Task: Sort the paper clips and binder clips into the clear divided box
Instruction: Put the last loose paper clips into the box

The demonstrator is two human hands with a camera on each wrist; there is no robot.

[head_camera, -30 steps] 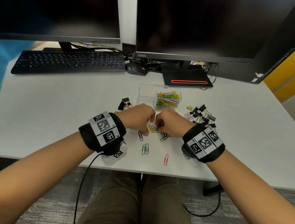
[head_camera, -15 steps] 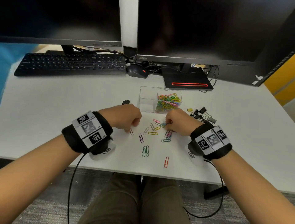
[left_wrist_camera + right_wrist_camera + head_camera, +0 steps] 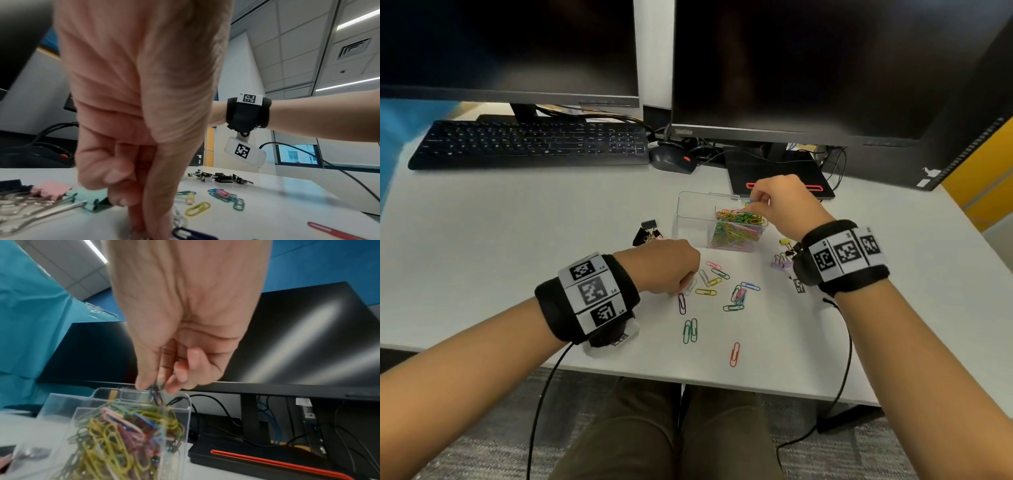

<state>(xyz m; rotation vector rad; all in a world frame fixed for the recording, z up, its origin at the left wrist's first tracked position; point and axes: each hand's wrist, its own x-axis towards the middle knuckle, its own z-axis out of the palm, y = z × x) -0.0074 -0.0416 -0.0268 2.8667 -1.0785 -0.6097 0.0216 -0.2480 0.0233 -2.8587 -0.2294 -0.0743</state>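
Over the clear divided box, at twelve o'clock from the loose paper clips, our right hand pinches a few clips. Our left hand, fingers curled down, presses a white clip at nine o'clock.

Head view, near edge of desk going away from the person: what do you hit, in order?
red paper clip → green paper clips → purple paper clip → left hand → clear divided box → mouse → right monitor
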